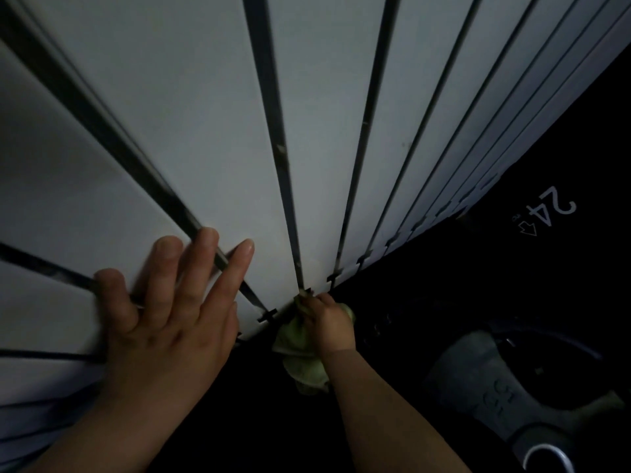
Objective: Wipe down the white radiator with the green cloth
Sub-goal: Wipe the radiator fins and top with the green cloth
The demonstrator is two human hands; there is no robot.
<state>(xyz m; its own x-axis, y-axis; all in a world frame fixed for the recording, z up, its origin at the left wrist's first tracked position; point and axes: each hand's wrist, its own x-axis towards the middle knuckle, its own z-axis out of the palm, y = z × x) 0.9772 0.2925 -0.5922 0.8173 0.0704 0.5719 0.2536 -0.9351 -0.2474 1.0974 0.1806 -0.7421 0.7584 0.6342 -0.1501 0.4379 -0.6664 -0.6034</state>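
Our left hand [164,329], flat, braces on white radiator [205,131]; right hand [329,324] at 6 o'clock clenches green cloth [300,363] for wiping.

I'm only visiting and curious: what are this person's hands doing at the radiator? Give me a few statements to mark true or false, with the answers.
1. The left hand lies on the white slatted radiator with its fingers straight and spread. True.
2. The crumpled green cloth is held in the left hand. False: the right hand grips it.
3. The cloth is pushed against the end of a dark gap between two slats. True.
4. The white number printed on the dark surface to the right reads 17. False: it reads 24, seen upside down.
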